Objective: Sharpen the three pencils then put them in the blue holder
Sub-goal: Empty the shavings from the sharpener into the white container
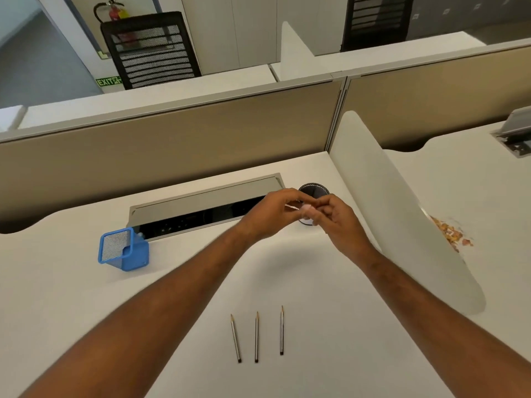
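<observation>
Our three pencils (256, 336) lie near the counter's (86, 311) front edge, light, stiff, best pinched mid-shaft; our left hand (273, 215) and right hand (334, 218) pinch together on something small and pale, too blurred to name.

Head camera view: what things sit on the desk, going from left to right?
blue holder → left pencil → middle pencil → right pencil → white divider panel → pencil shavings

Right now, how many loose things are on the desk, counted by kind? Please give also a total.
Pencils: 3, at and, lying side by side
Blue holder: 1
Black round object behind the hands: 1
Small pale item, blurred, held between left hand and right hand: 1
Total: 6
</observation>
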A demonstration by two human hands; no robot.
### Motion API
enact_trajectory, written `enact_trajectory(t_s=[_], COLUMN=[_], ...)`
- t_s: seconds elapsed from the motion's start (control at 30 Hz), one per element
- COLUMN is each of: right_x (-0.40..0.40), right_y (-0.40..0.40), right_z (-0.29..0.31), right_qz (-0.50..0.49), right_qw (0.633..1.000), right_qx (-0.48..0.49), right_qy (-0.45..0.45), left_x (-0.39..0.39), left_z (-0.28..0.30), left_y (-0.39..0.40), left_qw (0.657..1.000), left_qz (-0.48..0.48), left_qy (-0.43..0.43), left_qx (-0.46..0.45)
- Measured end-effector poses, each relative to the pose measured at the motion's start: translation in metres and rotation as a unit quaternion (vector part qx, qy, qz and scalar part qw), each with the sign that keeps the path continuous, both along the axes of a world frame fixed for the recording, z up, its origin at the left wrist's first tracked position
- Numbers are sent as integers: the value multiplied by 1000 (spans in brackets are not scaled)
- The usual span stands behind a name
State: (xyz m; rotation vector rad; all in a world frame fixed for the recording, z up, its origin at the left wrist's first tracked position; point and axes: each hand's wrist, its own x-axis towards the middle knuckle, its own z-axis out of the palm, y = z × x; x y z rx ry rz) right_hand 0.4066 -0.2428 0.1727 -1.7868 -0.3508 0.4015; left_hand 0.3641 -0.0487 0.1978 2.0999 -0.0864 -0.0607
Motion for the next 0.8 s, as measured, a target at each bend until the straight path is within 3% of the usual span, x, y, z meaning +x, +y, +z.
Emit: enact_trajectory(t_s=[0.33, 0.63, 0.8], right_x=[65, 90, 94], right_y=[-11, -10, -10], right_z=[-6, -18, -18], right_qz=[31, 30, 15], right_qw=[999, 997, 998], right_qx=[-27, -37, -43], right_qy=[36, 63, 34], left_x=[60, 76, 80], left_z=[-20, -32, -36], left_y=[7, 4, 4], left_qw=[996, 999, 998], left_qz=[-2, 7, 53], left_qy=[43, 34, 24], left_qx=[-74, -27, -14])
